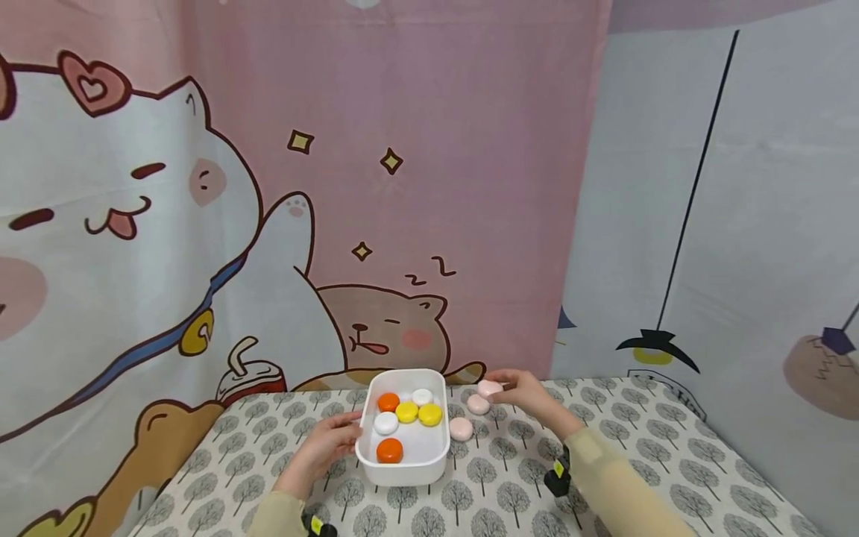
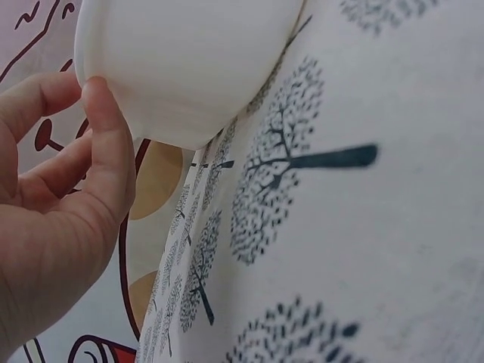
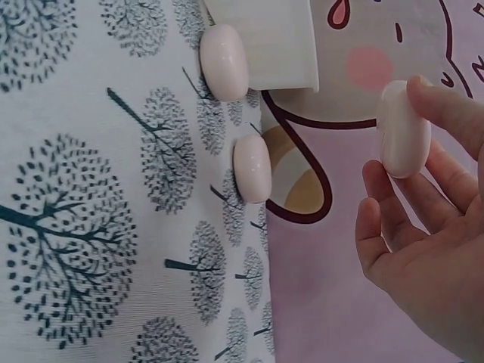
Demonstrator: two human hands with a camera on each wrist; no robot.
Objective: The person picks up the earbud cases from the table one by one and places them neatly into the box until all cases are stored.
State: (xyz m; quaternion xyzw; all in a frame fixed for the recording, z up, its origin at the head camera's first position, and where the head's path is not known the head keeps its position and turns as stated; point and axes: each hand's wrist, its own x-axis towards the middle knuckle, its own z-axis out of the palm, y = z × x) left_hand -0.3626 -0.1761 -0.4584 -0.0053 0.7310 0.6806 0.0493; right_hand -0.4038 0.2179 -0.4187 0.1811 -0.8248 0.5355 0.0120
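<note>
A white open box (image 1: pixel 403 475) with rounded corners stands on the patterned cloth. Inside it lie two orange discs (image 1: pixel 389 450), two yellow discs (image 1: pixel 430 415) and two white discs (image 1: pixel 385 424), all thick and smooth. My left hand (image 1: pixel 329 444) holds the box at its left side, thumb and forefinger at the rim in the left wrist view. To the right of the box, my right hand (image 1: pixel 520 391) pinches a pale pink disc (image 3: pixel 404 130) between thumb and fingers, above the cloth. Two more pink discs, one nearer (image 1: pixel 461 429) and one farther (image 1: pixel 478 404), rest on the cloth between box and right hand.
The table is covered by a white cloth (image 1: pixel 647 470) printed with grey trees. Behind its far edge hangs a pink curtain (image 1: pixel 470 186) with cartoon animals, and a pale grey sheet (image 1: pixel 772 224) hangs on the right.
</note>
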